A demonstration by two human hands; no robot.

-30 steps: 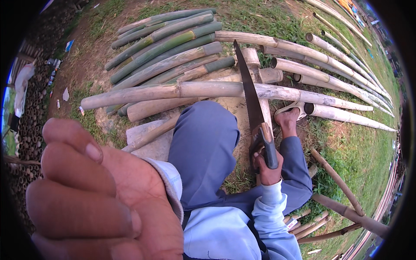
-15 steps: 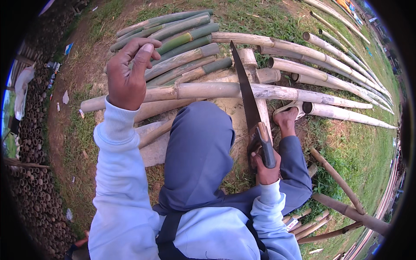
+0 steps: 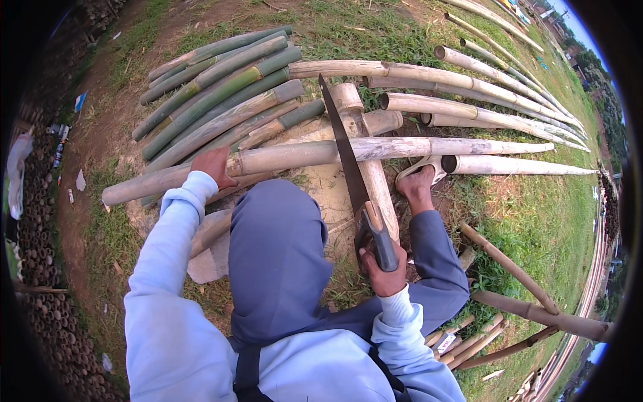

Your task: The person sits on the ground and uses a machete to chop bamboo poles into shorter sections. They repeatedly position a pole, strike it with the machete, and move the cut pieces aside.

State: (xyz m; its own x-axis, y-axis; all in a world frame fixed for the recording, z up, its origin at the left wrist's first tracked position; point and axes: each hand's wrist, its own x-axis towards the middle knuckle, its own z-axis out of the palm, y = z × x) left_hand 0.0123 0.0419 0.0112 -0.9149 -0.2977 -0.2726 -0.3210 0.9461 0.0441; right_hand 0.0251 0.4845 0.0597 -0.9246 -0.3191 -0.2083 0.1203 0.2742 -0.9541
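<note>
Bamboo pole (image 3: 301, 155) lies crosswise, pinned steady by the left hand (image 3: 214, 166) gripping it, while the right hand (image 3: 383, 266) clenches the saw (image 3: 348, 167), blade resting across the pole.

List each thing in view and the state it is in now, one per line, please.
left hand: gripping the long pole
right hand: shut on the saw handle
saw: blade laid across the long pole
long pole: lying across a thick log
thick log: lying flat under the pole
green poles: stacked on the ground
foot: on the ground in a sandal
</note>
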